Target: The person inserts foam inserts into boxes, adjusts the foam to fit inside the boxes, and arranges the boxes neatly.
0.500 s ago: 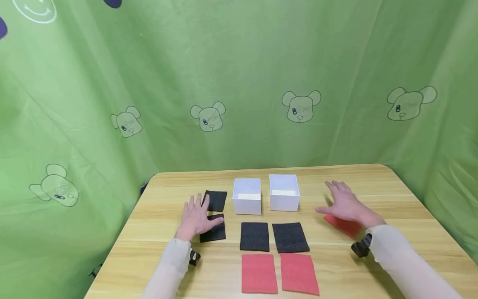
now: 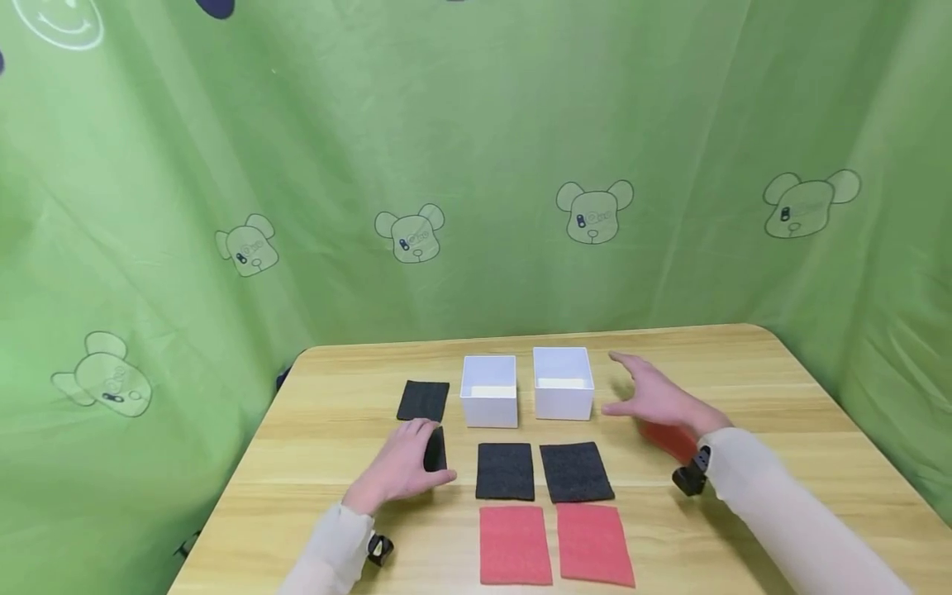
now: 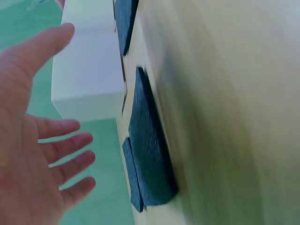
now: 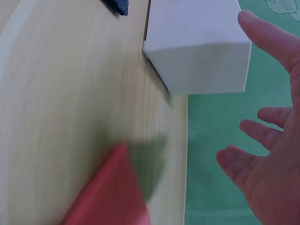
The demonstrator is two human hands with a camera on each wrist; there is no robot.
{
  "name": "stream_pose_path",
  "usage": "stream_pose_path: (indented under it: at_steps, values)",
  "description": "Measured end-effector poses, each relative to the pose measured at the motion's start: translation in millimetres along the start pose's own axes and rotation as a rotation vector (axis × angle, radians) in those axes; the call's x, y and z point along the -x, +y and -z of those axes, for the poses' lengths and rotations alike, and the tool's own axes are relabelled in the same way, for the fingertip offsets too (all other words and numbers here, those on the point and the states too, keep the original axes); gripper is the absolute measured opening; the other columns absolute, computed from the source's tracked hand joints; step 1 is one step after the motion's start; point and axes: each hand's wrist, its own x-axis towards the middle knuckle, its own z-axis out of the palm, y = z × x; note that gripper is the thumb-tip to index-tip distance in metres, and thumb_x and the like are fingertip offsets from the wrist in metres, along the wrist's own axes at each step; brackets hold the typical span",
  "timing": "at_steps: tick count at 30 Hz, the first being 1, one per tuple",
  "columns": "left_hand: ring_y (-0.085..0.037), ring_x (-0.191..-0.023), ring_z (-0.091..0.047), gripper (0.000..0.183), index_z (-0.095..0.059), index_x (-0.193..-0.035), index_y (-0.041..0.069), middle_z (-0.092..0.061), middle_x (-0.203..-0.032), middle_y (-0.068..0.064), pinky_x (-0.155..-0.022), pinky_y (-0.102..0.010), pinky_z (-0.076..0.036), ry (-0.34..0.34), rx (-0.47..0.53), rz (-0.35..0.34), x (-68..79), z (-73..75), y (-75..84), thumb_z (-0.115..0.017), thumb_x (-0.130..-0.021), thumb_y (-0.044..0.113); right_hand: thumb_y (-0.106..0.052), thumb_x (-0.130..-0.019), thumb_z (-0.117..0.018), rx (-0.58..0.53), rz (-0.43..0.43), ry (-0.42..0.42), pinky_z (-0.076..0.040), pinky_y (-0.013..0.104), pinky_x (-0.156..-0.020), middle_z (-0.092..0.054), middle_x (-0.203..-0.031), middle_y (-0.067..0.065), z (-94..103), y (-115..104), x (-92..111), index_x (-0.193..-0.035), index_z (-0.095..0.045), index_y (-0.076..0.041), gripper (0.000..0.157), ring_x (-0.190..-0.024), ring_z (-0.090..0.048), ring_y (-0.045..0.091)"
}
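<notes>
Cloth apparently below left fingers

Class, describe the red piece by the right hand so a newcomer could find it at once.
On the wooden table, find the two white boxes near the back edge, then go right to the person's right hand. Just below that hand in the head view lies a partly hidden red piece. Unlike the red pair side by side at the front, it lies alone.
</notes>
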Motion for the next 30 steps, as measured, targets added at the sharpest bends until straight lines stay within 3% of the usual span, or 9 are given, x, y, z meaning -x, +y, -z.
stream_pose_path:
  at_steps: [6,18,30]
  values:
    - [-0.029,-0.128,-0.039,0.084,-0.041,-0.139,0.002,-0.043,-0.139,-0.013,-0.105,-0.047,-0.032,-0.058,0.063,-0.099,6.5,-7.4,14.0,-0.067,-0.079,0.055,-0.036,-0.074,-0.08,-0.053,0.011,-0.023,-0.022,0.063,-0.103,-0.021,-0.148,0.03,-6.1,-7.1,-8.7,-0.147,-0.019,0.004,0.103,-0.13,-0.024,0.05]
    - [-0.02,-0.13,-0.037,0.089,-0.038,-0.142,0.006,-0.04,-0.143,-0.005,-0.107,-0.037,-0.031,-0.185,0.114,-0.247,13.3,-26.1,44.2,-0.068,-0.077,0.058,-0.045,-0.069,-0.081,-0.137,-0.043,-0.052,-0.024,0.062,-0.102,-0.019,-0.149,0.028,-16.0,-8.8,-28.8,-0.15,-0.013,-0.003,0.114,-0.131,-0.025,0.048]
    - [-0.01,-0.122,-0.04,0.086,-0.043,-0.138,0.008,-0.044,-0.135,0.002,-0.101,-0.024,-0.036,-0.239,0.084,-0.419,16.7,-36.9,67.0,-0.069,-0.075,0.06,-0.038,-0.073,-0.081,-0.241,-0.059,-0.081,-0.023,0.062,-0.103,-0.011,-0.153,0.026,-19.0,-9.5,-39.4,-0.151,-0.002,-0.004,0.116,-0.133,-0.022,0.048]
